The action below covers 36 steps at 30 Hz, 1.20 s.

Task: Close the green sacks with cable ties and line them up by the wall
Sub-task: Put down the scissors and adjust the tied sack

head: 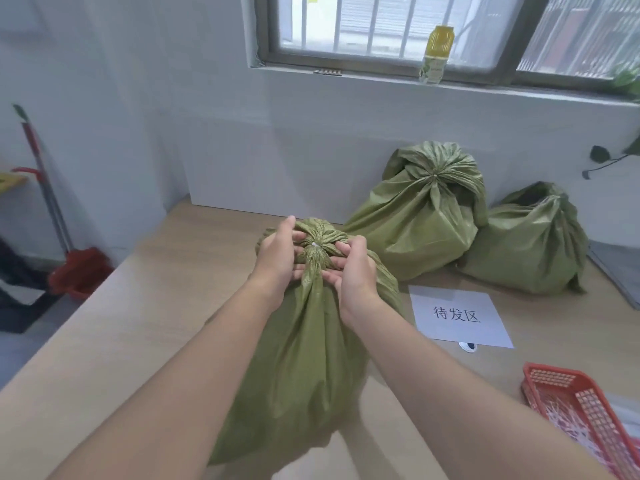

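Sack (304, 358): stood on the surface (138, 323) at the centre of the view, with its body running down between the two forearms toward the person.
Neck (313, 263): gathered into a tight bunch at the top of the sack, with the pleated mouth fanning out above it.
Tie (313, 244): a small white piece sat at the middle of the bunch, between the two hands.
Left hand (277, 258): fingers curled round the left side of the neck, gripping it just below the tie.
Right hand (353, 268): fingers curled round the right side of the neck, gripping it opposite the left hand; the fingertips of both hands lay close together on the cloth.
Second sack (415, 230): stood beyond and to the right of the hands, against the wall (277, 150), with its top bunched shut.
Third sack (530, 247): touched the right side of the second sack, also by the wall. Its top was gathered, but a closure could not be made out.
Sign (460, 317): a white sheet lay flat on the surface, right of the gripped sack and in front of the other two.
Basket (581, 410): red mesh, at the lower right edge of the surface, well apart from the hands.
Bottle (434, 53): stood on the window sill above the second sack.
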Each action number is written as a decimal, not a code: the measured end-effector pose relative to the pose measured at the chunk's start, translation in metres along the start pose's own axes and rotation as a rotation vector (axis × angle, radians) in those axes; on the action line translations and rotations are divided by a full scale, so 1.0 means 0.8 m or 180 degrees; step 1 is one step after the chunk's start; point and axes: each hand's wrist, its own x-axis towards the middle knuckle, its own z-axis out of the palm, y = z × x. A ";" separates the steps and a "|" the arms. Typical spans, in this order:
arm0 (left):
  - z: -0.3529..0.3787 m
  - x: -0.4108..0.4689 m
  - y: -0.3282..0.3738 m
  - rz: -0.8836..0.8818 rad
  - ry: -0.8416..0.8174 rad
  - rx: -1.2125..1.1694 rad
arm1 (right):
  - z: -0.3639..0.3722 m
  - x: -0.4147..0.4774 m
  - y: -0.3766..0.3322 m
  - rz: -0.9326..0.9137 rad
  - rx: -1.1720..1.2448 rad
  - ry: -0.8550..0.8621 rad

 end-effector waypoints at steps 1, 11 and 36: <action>-0.006 0.019 0.009 0.0022 -0.0010 0.0015 | 0.019 0.012 -0.004 0.0008 0.0028 0.0012; -0.010 0.200 0.092 0.0210 0.0200 0.0081 | 0.164 0.160 -0.051 -0.0088 -0.0006 -0.0193; 0.104 0.469 0.001 -0.0097 -0.0443 -0.0127 | 0.156 0.461 -0.035 -0.0309 -0.0514 -0.0728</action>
